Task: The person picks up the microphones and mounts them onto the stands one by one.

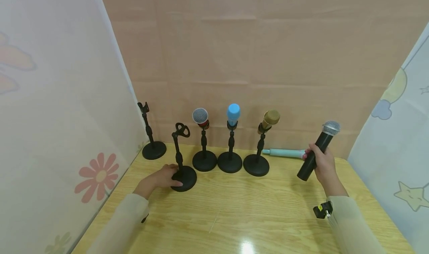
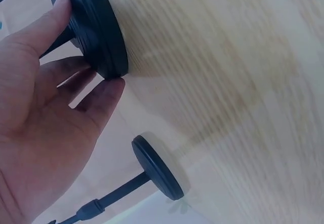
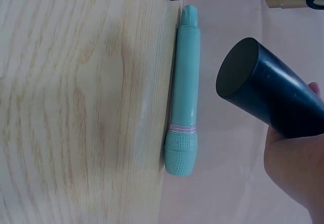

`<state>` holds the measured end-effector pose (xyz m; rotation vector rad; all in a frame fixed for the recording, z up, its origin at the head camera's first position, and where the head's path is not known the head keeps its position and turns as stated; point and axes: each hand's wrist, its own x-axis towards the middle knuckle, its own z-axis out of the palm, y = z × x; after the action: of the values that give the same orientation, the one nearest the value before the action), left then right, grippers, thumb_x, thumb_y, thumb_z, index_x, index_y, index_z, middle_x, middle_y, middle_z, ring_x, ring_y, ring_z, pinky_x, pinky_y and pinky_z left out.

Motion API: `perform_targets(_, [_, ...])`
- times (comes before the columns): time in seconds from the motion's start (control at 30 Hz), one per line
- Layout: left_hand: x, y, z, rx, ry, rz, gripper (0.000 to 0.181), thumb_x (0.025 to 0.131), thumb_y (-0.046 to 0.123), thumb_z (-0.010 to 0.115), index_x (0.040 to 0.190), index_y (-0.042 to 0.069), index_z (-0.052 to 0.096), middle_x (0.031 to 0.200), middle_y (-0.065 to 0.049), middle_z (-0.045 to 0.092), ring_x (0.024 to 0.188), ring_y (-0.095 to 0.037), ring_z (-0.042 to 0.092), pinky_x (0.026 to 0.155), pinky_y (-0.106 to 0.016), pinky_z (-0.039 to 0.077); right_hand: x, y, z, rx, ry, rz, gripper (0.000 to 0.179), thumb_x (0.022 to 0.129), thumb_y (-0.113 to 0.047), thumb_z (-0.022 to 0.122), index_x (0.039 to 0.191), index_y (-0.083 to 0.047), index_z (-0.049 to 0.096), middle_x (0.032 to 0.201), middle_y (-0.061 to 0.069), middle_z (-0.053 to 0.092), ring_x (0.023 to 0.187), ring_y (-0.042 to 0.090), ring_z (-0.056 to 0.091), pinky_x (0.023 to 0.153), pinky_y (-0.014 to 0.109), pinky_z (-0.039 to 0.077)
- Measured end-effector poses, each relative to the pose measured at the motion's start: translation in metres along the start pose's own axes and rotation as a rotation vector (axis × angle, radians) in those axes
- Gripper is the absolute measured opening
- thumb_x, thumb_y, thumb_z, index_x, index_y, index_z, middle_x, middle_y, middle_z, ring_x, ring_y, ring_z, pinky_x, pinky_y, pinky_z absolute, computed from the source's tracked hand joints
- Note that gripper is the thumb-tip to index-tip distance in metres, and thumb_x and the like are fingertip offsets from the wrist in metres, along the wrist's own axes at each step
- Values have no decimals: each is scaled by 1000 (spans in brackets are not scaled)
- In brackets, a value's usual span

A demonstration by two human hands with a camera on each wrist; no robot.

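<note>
Head view shows the left hand [image 1: 162, 178] pinching the round base [image 1: 188, 178] of a ring-topped stand [image 1: 179, 158], while the right hand [image 1: 323, 164] wraps round a black microphone [image 1: 324, 141], its silver head upward, above the table [image 1: 234, 209]. Left of the left hand and farther back stands a far stand [image 1: 154, 151]; between the hands, also farther back, three stands [image 1: 229, 162] bear a silver-headed microphone [image 1: 200, 116], a blue microphone [image 1: 233, 112] and a gold microphone [image 1: 272, 117]. Left wrist view has the thumb [image 2: 58, 11] over the base and fingertips [image 2: 115, 86] touching its rim, the far stand apart from them. Right wrist view shows the black microphone's flat end jutting from the right hand, apart from a teal microphone [image 3: 185, 82] lying on the table beside the backdrop [image 3: 228, 178].
</note>
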<state>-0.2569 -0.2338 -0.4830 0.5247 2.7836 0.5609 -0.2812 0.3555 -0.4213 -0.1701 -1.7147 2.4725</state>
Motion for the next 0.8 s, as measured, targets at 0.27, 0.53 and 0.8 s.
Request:
perform_targets(0.27, [-4,4,-1,-27,-34,29,69,89,34,79,140,-6,55,149,-24,46,136,-47,41,110,-59,39,-3,-1,1,-1,-15,6,32,101,-23,65,114,-15,38,80,-1,64,65,15,68,68,28,60])
perform_targets(0.53, [-9,15,6,-9,-18,74,66,87,37,81,134,-6,61,143,-19,50,131,-42,45,107,-55,44,-7,-1,3,7,-46,-15,30,102,-20,64,115,-14,37,80,0,64,65,16,68,67,28,60])
perform_targets(0.8, [-13,33,22,36,2,116,71,88,42,79,138,-5,59,147,-18,49,135,-40,45,108,-51,45,-11,-2,9,27,-94,-34,31,103,-18,61,120,-11,37,81,2,65,66,17,67,68,29,60])
